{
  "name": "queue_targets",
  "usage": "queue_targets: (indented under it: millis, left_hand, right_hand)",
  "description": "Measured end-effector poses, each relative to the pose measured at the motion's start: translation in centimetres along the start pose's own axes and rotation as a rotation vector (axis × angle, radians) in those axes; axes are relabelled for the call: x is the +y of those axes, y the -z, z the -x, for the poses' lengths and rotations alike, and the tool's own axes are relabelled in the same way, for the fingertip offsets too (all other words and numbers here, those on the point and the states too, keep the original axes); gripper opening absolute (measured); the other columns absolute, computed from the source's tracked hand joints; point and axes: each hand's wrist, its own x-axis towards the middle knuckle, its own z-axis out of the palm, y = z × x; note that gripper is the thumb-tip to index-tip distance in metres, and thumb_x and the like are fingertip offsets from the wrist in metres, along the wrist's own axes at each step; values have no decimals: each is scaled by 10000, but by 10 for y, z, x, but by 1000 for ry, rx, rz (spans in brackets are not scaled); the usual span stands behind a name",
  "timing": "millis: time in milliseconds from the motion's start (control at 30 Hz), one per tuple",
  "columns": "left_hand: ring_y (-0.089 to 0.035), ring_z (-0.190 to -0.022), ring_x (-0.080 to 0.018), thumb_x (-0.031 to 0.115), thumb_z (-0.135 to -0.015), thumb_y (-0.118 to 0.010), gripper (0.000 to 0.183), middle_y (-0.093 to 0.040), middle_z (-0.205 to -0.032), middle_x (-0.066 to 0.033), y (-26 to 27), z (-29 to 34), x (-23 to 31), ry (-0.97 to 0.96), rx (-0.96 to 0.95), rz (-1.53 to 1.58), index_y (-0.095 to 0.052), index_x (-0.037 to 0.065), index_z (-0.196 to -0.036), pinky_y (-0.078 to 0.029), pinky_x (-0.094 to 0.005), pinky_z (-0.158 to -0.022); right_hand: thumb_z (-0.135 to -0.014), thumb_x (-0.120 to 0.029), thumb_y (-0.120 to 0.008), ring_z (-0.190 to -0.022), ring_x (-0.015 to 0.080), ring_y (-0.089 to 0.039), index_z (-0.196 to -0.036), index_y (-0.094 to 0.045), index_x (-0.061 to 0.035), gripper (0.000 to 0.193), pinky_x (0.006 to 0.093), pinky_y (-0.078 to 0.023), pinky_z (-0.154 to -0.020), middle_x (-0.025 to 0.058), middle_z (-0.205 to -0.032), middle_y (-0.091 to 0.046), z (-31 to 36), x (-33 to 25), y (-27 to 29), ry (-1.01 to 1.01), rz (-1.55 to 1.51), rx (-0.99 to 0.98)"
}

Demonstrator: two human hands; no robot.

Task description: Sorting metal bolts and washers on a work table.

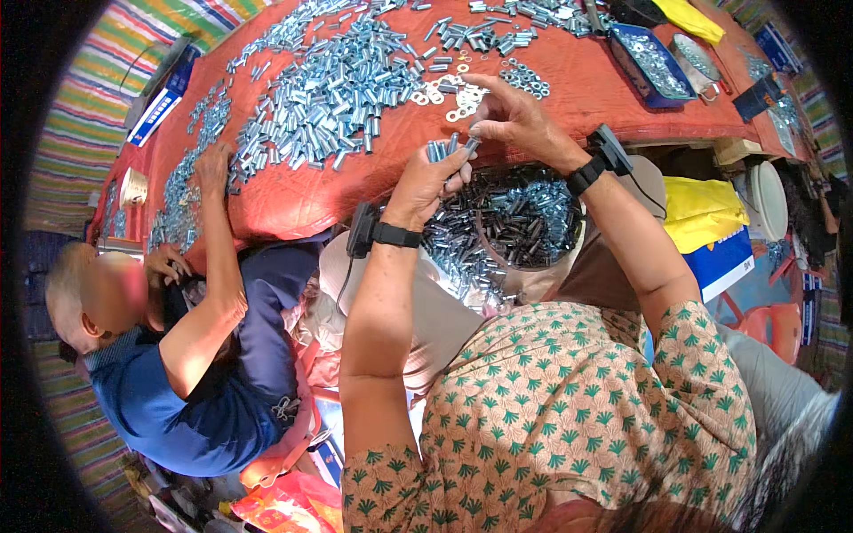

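Note:
My left hand (430,182) is closed around several short silver metal sleeves (442,149), held upright above the front edge of the table. Thumb and forefinger of my right hand (520,117) pinch close to the left fingertips, at a small metal piece (473,140) too small to name surely. Beyond the hands lies a big heap of silver sleeves (342,93) on the red table cover (293,202). Flat pale washers (464,99) and smaller metal rings (526,78) lie just past my right hand. Below both hands, a round container on my lap holds black and silver sleeves (524,222).
At the left sits a co-worker in a dark blue shirt (178,417), one hand (213,171) at the smaller parts. A blue tray (653,67) of metal parts stands at the far right. Right of my lap are a yellow bag (702,213) and a white bucket (766,200).

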Motion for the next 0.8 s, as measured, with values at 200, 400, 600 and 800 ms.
queue_targets:
  millis: [200,400,600,800]
  left_hand:
    - [-436,-483,-29,212,-928,-642,262,-601,-716,-28,-4,15,5,27,-127,160,-615,-36,-1010,-305,-152,-417]
    - [-442,-495,-39,200,-930,-639,261,-599,-714,-25,-4,15,7,-43,-128,176,-598,-39,-1028,-319,-163,-433]
    - [-444,-487,-44,189,-922,-651,216,-608,-698,-25,-4,12,9,-130,-6,82,-615,-16,-981,-313,-173,-429]
    - [-444,-480,-41,175,-920,-652,199,-613,-699,-28,-7,9,10,-141,7,32,-617,-11,-982,-318,-167,-430]
  right_hand:
    - [-879,-62,-674,-947,91,-591,-1461,-357,-96,664,261,-498,-841,36,-987,-633,-4,-26,12,-24,-221,-254]
    - [-871,-93,-694,-913,80,-582,-1449,-382,-98,657,240,-490,-801,17,-955,-621,-11,-41,9,-57,-134,-225]
    - [-861,-173,-724,-734,51,-494,-1399,-455,-100,606,217,-396,-618,-27,-798,-525,-19,-33,0,-49,103,-92]
    - [-859,-276,-728,-645,64,-428,-1375,-481,-91,602,235,-352,-555,-37,-731,-452,-18,-20,-4,103,181,27]
